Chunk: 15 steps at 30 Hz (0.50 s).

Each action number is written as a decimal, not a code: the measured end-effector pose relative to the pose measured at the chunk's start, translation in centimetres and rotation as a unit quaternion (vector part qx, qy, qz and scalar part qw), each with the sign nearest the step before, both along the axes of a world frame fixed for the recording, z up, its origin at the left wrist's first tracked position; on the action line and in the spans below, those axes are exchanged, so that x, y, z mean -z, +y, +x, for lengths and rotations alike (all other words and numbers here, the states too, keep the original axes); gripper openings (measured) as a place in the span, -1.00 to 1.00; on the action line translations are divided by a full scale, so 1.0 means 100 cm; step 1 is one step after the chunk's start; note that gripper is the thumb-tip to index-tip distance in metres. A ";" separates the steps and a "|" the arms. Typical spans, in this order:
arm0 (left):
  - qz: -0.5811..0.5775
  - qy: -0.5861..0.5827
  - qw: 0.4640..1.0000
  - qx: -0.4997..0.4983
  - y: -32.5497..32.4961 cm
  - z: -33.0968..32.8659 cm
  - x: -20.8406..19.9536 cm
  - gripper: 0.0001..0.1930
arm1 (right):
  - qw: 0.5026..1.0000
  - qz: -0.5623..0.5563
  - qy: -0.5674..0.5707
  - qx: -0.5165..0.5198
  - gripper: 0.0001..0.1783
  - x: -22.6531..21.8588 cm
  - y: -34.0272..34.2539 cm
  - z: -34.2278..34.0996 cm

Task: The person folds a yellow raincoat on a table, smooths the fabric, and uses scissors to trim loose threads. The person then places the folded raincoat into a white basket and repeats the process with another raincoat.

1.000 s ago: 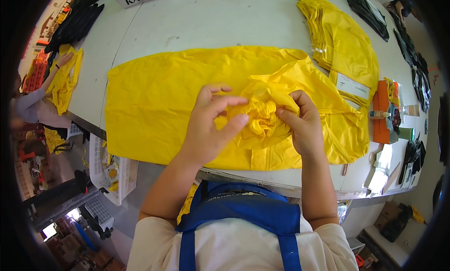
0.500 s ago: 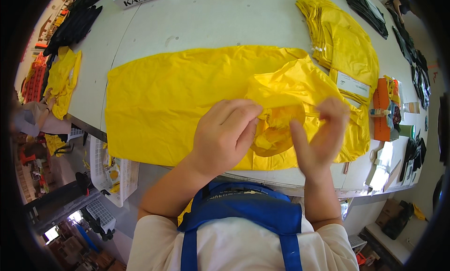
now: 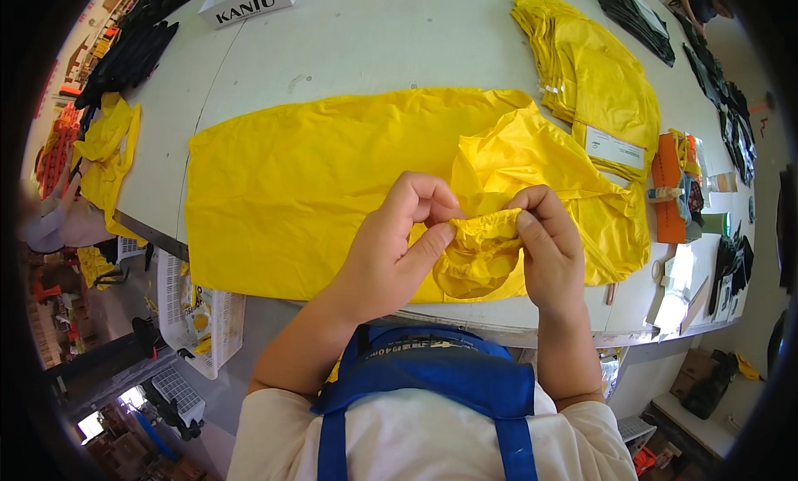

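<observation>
A large yellow garment (image 3: 299,190) of smooth, wrinkled fabric lies spread across the table in front of me. Near its right end, part of the fabric is bunched up into a round, gathered cuff (image 3: 480,273). Thumb and fingers of my left hand (image 3: 378,248) pinch the cuff's upper left edge. On the opposite side, my right hand (image 3: 550,252) pinches the upper right edge, so the rim stretches between both hands. The cuff's opening faces me, with crumpled yellow fabric inside.
A stack of folded yellow garments (image 3: 607,90) with a white label lies at the far right. Beside it stands an orange box (image 3: 667,190) of small supplies. A white carton (image 3: 249,5) sits at the back. Below the table's left edge is a white crate (image 3: 226,335). Another person (image 3: 66,215) handles yellow fabric at left.
My right hand has come in leftward and taken hold of the cuff's edge. My left hand still pinches the other side, and the cuff has been pulled slightly toward me.
</observation>
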<state>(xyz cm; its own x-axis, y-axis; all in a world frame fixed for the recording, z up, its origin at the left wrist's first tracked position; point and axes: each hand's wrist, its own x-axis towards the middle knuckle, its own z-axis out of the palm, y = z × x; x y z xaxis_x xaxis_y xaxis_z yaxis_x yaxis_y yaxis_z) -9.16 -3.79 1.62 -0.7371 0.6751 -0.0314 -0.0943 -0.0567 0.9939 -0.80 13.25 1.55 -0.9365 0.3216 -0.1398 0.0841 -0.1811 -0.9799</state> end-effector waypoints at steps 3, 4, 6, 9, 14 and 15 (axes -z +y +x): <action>0.035 -0.063 0.997 0.036 -0.002 0.002 -0.001 -0.73 | 0.999 -0.048 -0.015 0.008 -0.92 0.001 0.004 0.001; 0.046 -0.080 0.995 0.043 -0.003 0.003 -0.001 -0.72 | 0.998 -0.061 -0.019 0.010 -0.92 0.001 0.004 0.002; 0.027 -0.088 0.994 0.056 -0.004 0.005 -0.004 -0.71 | 0.994 -0.103 0.010 0.034 -0.92 0.002 0.004 0.000; -0.009 -0.103 0.991 0.088 -0.005 0.003 -0.009 -0.69 | 0.987 -0.144 0.059 0.052 -0.90 0.004 0.007 0.000; -0.008 -0.116 0.983 0.139 -0.004 0.001 -0.012 -0.60 | 0.983 -0.149 0.086 0.056 -0.88 0.008 0.004 0.003; -0.008 -0.131 0.981 0.146 -0.003 0.000 -0.015 -0.57 | 0.987 -0.129 0.088 0.046 -0.87 0.011 0.005 0.005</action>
<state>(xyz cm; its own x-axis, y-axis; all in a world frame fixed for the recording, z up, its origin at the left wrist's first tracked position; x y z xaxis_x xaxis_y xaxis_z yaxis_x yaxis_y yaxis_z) -9.18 -4.09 3.09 -0.4770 0.8545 -0.2056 -0.3560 0.0260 0.9341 -0.35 13.79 0.43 -0.9219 0.3817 -0.0672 -0.1110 -0.4262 -0.8978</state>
